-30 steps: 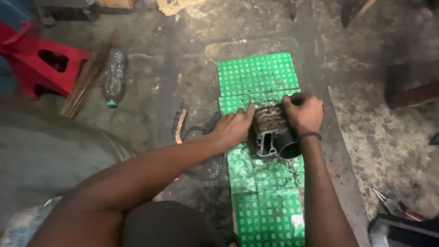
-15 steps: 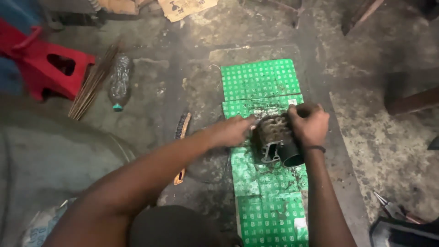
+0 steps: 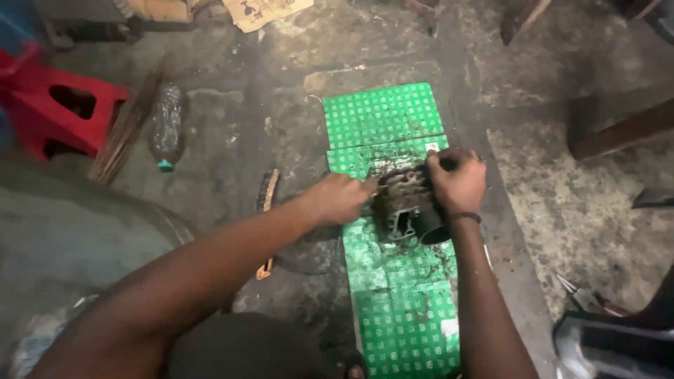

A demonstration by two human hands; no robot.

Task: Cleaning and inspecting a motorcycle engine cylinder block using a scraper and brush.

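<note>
Two hands work on a dirty metal engine part [image 3: 408, 203] lying on a green patterned sheet [image 3: 385, 116]: the right hand [image 3: 458, 181] grips its top, while the left hand [image 3: 340, 198] pinches its side. Farther left lie a brush [image 3: 267, 191], a clear plastic bottle [image 3: 167, 125] and a red stool [image 3: 56, 112]; torn brown cardboard [image 3: 267, 10] sits at the top.

engine part [image 3: 407, 203]: metal, dull grey, grimy, rough ribbed fins; dark smooth bore at the open end
green mat [image 3: 382, 116]: cardboard-like sheet, printed, matt, smeared with dirt
floor [image 3: 309, 49]: concrete, rough, oil-stained, matt
stool [image 3: 60, 112]: red plastic, smooth, slight sheen
bottle [image 3: 166, 126]: clear plastic, dusty
brush [image 3: 267, 193]: wood handle, dark bristles
wristband [image 3: 463, 217]: black, matt
</note>
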